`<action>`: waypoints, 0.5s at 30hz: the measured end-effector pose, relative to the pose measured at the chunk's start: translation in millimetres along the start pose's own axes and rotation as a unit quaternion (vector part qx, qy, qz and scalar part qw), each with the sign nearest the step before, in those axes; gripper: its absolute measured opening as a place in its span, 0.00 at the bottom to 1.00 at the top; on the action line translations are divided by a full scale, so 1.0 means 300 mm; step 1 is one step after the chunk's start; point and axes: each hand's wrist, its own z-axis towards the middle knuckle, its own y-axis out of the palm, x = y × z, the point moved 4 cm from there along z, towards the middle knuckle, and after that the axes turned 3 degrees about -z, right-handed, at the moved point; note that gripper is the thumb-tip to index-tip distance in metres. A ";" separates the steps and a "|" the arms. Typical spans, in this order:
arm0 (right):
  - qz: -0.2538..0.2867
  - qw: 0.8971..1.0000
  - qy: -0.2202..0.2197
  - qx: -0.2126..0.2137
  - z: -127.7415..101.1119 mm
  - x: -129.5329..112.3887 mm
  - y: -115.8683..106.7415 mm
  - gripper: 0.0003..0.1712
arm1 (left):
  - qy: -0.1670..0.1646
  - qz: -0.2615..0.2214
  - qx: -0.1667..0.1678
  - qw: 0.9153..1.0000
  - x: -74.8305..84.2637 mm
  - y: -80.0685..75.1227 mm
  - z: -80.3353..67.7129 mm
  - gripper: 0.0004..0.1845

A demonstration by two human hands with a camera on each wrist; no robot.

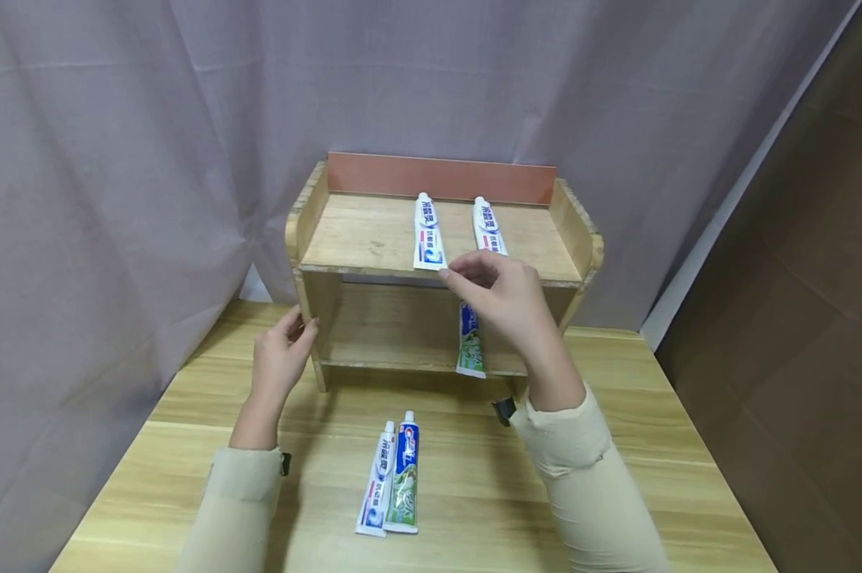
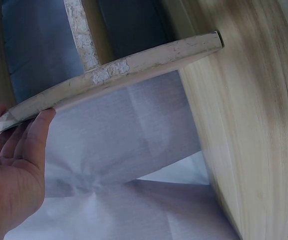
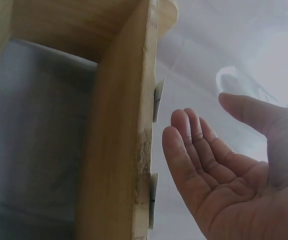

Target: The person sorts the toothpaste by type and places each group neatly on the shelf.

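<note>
Grey curtain backdrop, wooden table [image 1: 617,446]. Your right hand [image 1: 505,294], fingers relaxed and holding nothing, hovers by the front edge of the wooden shelf [image 1: 373,239], near two toothpaste tubes [image 1: 428,232] on top. At 9 o'clock, your left hand [image 1: 280,354] rests flat against the shelf's side.

The shelf [image 1: 373,239] is pale wood with a reddish-brown back panel [image 1: 441,177]. White-and-blue tubes [image 1: 428,232] lie on it; a blue-and-green tube [image 1: 403,487] lies on the light-grained counter [image 1: 653,446].

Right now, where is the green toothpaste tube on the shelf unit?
In the head view, the green toothpaste tube lies on the lower shelf, right of centre, its end overhanging the front edge, below the right hand.
</note>
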 end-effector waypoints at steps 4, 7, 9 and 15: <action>0.015 1.000 0.007 -0.001 -0.051 0.025 0.023 0.18 | -0.002 -0.003 -0.005 1.000 0.000 0.002 -0.003 0.16; 0.033 0.999 0.011 -0.007 -0.093 0.051 0.053 0.16 | -0.006 -0.004 -0.005 1.000 -0.003 0.003 -0.003 0.16; 0.046 0.999 0.014 -0.014 -0.120 0.070 0.076 0.15 | -0.008 -0.005 -0.003 1.000 -0.006 0.003 -0.003 0.16; 0.090 0.994 0.039 -0.041 -0.202 0.132 0.148 0.14 | -0.003 -0.009 0.001 1.000 -0.005 0.000 -0.001 0.16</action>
